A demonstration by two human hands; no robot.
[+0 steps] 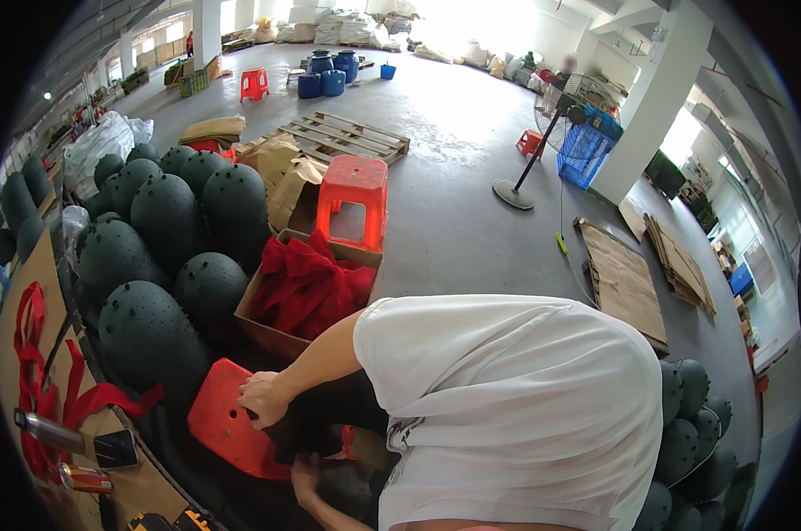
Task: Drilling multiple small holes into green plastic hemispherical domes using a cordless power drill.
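A red plastic stool [222, 427] lies tilted in front of me, its seat with small holes facing up and left. Bent over the near side of that seat, my right hand [266, 398] grips it close to a hole. Lower down, my left hand [306, 479] is beside the stool's lower corner, fingers pointing up and slightly apart, partly in shadow. Dark surfaces and a small red piece lie between my arms; I cannot make out what they are. Just beyond my right forearm, a cardboard box [263, 329] holds bunched red fabric [310, 281].
Large dark green knobbed ovals [166, 221] are piled at left; more [683, 442] lie at right. A second red stool [356, 190] stands behind the box. A steel flask [51, 431] and can [86, 478] sit at lower left. Farther off are a pallet [343, 137] and fan [537, 159].
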